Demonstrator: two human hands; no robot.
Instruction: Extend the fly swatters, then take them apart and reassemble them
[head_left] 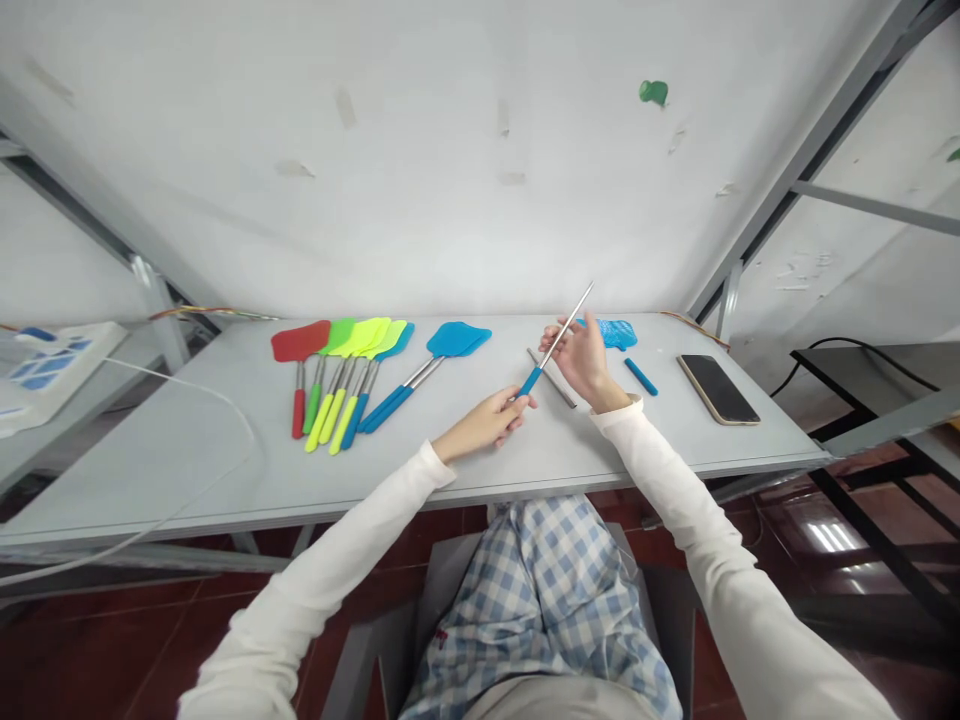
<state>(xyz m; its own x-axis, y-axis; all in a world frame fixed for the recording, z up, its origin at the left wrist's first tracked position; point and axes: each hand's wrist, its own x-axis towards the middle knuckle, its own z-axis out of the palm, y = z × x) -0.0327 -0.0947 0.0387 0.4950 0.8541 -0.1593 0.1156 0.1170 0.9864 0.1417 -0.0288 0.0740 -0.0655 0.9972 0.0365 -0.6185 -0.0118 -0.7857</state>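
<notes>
My left hand [489, 418] is closed round the blue grip [530, 381] of a fly swatter handle. Its thin metal rod [576, 310] points up and to the right, with no head on its tip. Beside the rod is my right hand [589, 362], thumb and fingers apart; whether they touch the rod I cannot tell. Under the hands a loose metal tube [561, 388] lies on the table, partly hidden. Behind my right hand lies a blue patterned swatter head [618, 333], partly covered. A separate blue grip [641, 377] rests to the right.
Several fly swatters in red [300, 343], green, yellow and blue [459, 340] lie left on the grey table [225, 440]. A phone [718, 389] lies at the right. A white cable [240, 420] crosses the left side. A white wall stands behind, with metal frame posts either side.
</notes>
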